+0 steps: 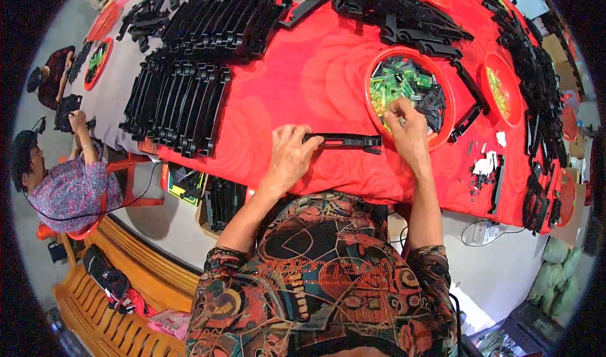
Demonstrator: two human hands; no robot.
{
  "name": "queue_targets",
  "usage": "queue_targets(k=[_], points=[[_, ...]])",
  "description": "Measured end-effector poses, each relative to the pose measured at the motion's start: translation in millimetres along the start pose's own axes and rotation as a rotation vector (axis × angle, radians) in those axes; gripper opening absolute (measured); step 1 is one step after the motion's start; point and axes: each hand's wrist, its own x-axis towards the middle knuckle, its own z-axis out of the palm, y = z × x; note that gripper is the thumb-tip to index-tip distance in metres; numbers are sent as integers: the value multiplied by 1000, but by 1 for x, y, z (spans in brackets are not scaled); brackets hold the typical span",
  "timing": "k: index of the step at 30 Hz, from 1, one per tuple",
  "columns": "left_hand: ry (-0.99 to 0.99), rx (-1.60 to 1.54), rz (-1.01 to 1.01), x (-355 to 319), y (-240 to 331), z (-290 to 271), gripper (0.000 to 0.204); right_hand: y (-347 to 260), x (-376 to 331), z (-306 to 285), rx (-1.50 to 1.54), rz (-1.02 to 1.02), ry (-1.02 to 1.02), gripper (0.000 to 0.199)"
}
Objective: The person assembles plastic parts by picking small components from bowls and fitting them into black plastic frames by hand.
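My left hand (pixel 291 154) grips one end of a long black plastic part (pixel 350 141), which lies crosswise on the red tablecloth close to the front edge. To the right, my right hand (pixel 409 130) reaches over the near rim of a round red basin (pixel 449 82). Its thumb and fingers are pinched together at the small pieces inside; whatever sits between the fingertips is hidden. Clear yellow-green pieces (pixel 398 84) fill the basin's left side, with small black pieces (pixel 432 108) on its right.
Rows of black parts (pixel 180 105) are stacked at left, and a loose heap (pixel 398 16) lies at the back. Another red basin (pixel 503 89) stands right, near black scraps (pixel 483 180). Two people sit at the far left, one in a patterned top (pixel 72 190). A wooden bench (pixel 120 294) is behind.
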Motion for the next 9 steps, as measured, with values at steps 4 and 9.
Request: queue_targets(k=[4,9], points=[[-4,-12,-25,-1,2,-1,21,-25,-23,11,248,-48,-125,14],[-15,-3,-13,-2,0,-1,20,-25,-38,36,232,-173,-135,15]])
